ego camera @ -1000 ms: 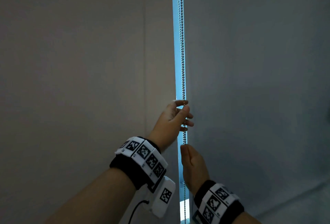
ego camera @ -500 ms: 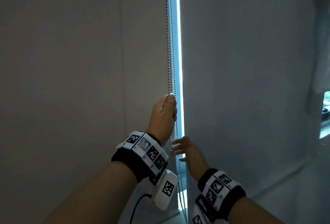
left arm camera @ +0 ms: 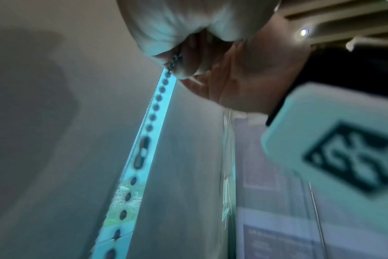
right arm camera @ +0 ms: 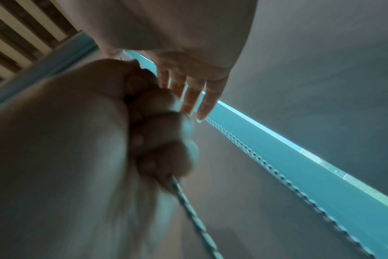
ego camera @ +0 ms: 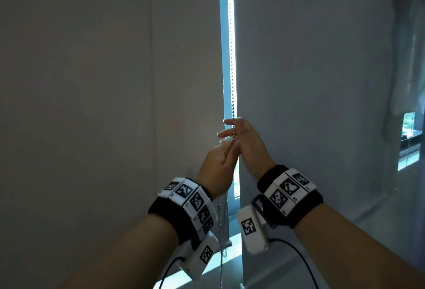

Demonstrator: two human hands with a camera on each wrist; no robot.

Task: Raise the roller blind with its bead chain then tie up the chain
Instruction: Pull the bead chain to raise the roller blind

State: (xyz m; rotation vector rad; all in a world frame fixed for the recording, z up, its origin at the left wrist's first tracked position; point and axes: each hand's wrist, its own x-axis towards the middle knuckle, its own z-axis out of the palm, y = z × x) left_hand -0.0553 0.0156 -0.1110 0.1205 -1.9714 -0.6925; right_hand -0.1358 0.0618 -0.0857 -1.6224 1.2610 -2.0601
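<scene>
The bead chain (ego camera: 232,95) hangs in the bright gap between two grey roller blinds (ego camera: 115,104). My left hand (ego camera: 222,157) is curled in a fist round the chain, which drops out below it (ego camera: 220,231). In the right wrist view that fist (right arm camera: 153,126) grips one strand (right arm camera: 188,212), while a second strand (right arm camera: 277,173) runs free along the gap. My right hand (ego camera: 228,131) is just above the left, its fingers (right arm camera: 193,98) straight and reaching across the chain. The left wrist view shows beads (left arm camera: 157,98) leaving my left hand's fingers (left arm camera: 179,57).
The second blind (ego camera: 310,81) covers the window to the right of the gap. Daylight shows under the blinds at the sill (ego camera: 207,270). At the far right a pale curtain (ego camera: 404,58) hangs beside uncovered glass (ego camera: 409,127). Cables trail from both wrist cameras.
My left hand has come down a little with the chain in its fist. My right hand has risen from below the left hand to just above it, fingers spread across the chain.
</scene>
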